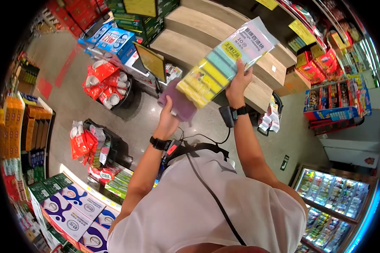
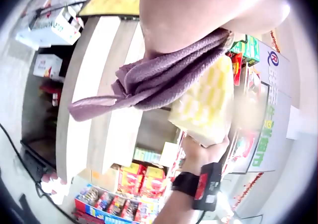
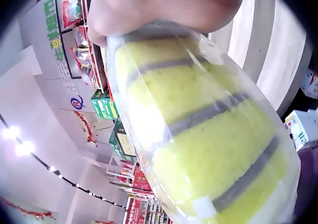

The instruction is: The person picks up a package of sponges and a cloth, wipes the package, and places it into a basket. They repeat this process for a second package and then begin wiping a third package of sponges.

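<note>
My right hand (image 1: 239, 82) grips a clear plastic pack of cleaning sponges (image 1: 217, 69) by its side edge, tilted out in front of my chest. Yellow and teal sponges with grey layers show through the film. The right wrist view has the yellow sponges (image 3: 213, 139) close up under my fingers. A folded purple cloth (image 1: 182, 103) is in my left hand (image 1: 169, 120), with the thumb on top of it. The cloth overlaps the pack's lower end in the head view. In the left wrist view its folds (image 2: 164, 80) hang loosely below the hand.
Wooden stepped shelves (image 1: 190, 25) stand ahead. Black bins with red packets (image 1: 103, 78) and a blue carton (image 1: 114, 40) are to the left. Snack boxes (image 1: 333, 99) sit at the right, above a lit display fridge (image 1: 331, 194). A cable (image 1: 211, 185) runs down my front.
</note>
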{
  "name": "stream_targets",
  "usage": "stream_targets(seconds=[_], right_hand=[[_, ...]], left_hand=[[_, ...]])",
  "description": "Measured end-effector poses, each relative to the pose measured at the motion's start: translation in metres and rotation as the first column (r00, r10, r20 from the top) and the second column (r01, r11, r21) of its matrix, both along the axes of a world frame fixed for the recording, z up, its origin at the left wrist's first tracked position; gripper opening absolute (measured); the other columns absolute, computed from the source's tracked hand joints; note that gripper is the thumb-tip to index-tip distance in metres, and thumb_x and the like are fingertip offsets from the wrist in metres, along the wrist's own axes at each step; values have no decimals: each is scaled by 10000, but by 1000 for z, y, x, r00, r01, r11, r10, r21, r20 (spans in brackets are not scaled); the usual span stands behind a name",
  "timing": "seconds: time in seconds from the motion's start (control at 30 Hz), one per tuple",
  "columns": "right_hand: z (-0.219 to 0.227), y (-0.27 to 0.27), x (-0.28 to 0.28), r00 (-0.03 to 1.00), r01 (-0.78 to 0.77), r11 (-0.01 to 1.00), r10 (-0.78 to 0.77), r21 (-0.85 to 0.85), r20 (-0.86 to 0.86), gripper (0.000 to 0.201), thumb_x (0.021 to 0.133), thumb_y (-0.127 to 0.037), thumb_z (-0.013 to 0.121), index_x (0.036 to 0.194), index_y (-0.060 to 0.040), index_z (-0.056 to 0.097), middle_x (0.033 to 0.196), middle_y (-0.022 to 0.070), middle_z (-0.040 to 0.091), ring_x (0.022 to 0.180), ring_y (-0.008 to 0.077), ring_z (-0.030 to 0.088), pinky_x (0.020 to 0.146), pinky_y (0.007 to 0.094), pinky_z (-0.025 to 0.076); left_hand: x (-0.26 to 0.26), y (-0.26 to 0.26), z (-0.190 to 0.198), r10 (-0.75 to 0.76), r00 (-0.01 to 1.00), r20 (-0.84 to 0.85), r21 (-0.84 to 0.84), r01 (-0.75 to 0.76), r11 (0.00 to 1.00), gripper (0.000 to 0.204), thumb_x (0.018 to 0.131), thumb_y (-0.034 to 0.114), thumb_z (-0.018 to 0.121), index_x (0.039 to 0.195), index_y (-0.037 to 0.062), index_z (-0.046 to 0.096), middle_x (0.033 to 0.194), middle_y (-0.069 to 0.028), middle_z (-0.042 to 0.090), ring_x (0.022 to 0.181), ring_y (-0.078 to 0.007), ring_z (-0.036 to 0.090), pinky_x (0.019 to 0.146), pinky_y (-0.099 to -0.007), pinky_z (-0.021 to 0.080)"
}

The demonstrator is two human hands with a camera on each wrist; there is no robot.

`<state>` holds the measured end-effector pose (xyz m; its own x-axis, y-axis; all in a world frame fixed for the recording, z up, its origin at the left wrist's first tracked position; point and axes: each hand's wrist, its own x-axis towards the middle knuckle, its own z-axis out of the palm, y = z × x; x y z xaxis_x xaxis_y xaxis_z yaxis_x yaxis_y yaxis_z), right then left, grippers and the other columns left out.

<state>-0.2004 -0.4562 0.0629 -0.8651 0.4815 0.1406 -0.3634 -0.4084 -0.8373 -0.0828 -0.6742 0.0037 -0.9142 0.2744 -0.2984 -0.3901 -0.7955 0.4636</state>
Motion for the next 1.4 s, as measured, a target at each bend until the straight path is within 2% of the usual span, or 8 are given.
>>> stream_targets(seconds=[0.43,0.87,1.13,1.2,1.23,1.27,1.3,1.4], right_hand=[[-25,228,74,732,652,573,-647,497,-214,637,791,-84,765,1298,32,397,1160,129,545,1003,183,577,851,301,488],[-73,367,175,503,861,506,-863,54,56,372,907,-167,656,1138,54,463,1140,168,588,979,202,599,849,338,502],[-137,407,153,87,834,161,-983,527,162,445,891,-277,677,1132,48,491,1111,187,591,1015,266,573,898,411,447],[-110,393,128,153,762,386,-887,520,435,763,846,-361,705,1348,95,356,1365,284,436,1301,349,398,1104,417,287],[-153,409,92,-91,793,52,-975,607,202,533,830,-296,731,1133,67,486,1115,213,564,1018,305,540,941,424,403],[-167,414,64,-114,806,1,-981,592,156,610,797,-287,764,1203,57,467,1190,218,563,1108,302,538,984,398,408],[-122,397,56,95,895,228,-937,384,337,681,773,-266,781,1257,61,430,1243,238,546,1182,314,519,1018,390,401],[-95,395,3,252,882,372,-891,289,377,752,766,-299,780,1294,72,394,1242,262,541,1182,341,517,1003,404,409]], left_hand=[[-7,181,18,-363,932,-1,-10,363,932,559,1015,445,371,1413,52,380,1432,-91,443,1316,-258,433,1104,-444,343],[-67,268,-16,-556,783,279,109,549,828,531,1002,418,431,1396,62,410,1429,-98,450,1318,-274,423,1119,-470,318],[-168,311,-49,-698,685,210,288,639,713,517,980,358,503,1374,27,453,1409,-113,485,1308,-301,418,1134,-485,258],[-193,322,-44,-744,657,122,228,711,665,569,984,382,476,1420,26,392,1475,-128,401,1354,-324,359,1147,-532,212],[-203,331,-42,-770,636,56,248,738,627,591,986,399,460,1438,30,366,1502,-138,360,1371,-336,332,1146,-560,195],[-204,342,-27,-745,659,109,157,728,667,595,989,406,451,1442,31,359,1509,-135,348,1376,-333,325,1151,-558,187],[-212,348,-11,-692,708,143,39,694,719,600,992,413,443,1446,31,351,1515,-131,337,1380,-330,318,1155,-555,178],[-260,354,-17,-655,742,141,-5,662,749,584,1001,408,430,1444,37,353,1509,-115,351,1378,-328,324,1152,-541,199]])
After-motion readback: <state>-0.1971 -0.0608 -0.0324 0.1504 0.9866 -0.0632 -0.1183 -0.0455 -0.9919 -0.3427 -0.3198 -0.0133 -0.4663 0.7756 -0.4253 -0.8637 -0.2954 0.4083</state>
